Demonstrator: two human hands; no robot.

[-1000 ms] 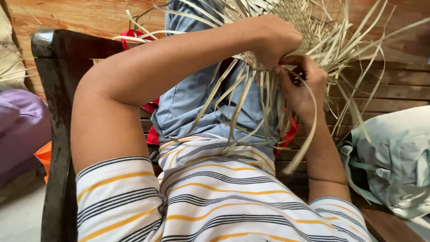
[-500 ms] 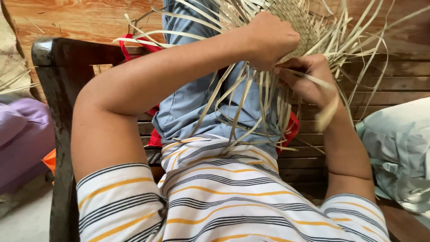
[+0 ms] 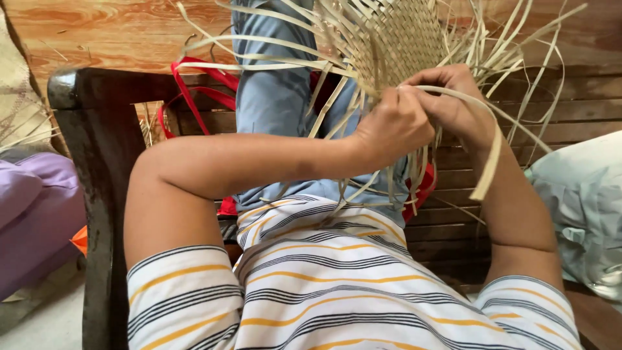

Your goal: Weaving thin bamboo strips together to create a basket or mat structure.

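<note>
One woven mat piece (image 3: 398, 35) of pale straw strips is held up over the person's lap, its finished lattice at the top of the view and many loose strip ends fanning out from its edges, too many and too tangled to count. Two hands work at its lower edge. The left hand (image 3: 392, 126) is curled into a closed grip, its fingers pressed together on a bundle of hanging strips just under the woven part. The right hand (image 3: 453, 107) touches the left, its thumb and fingers pinching one long strip (image 3: 489, 159) that arcs over to the right and droops down past the wrist. Beneath the mat lies one leg in blue-grey trousers (image 3: 272, 91), and red straps (image 3: 191, 91) show beside it. The person sits on one dark wooden chair (image 3: 97, 155). One purple cloth (image 3: 32, 207) lies on the left, one pale green cloth (image 3: 583, 201) on the right.
</note>
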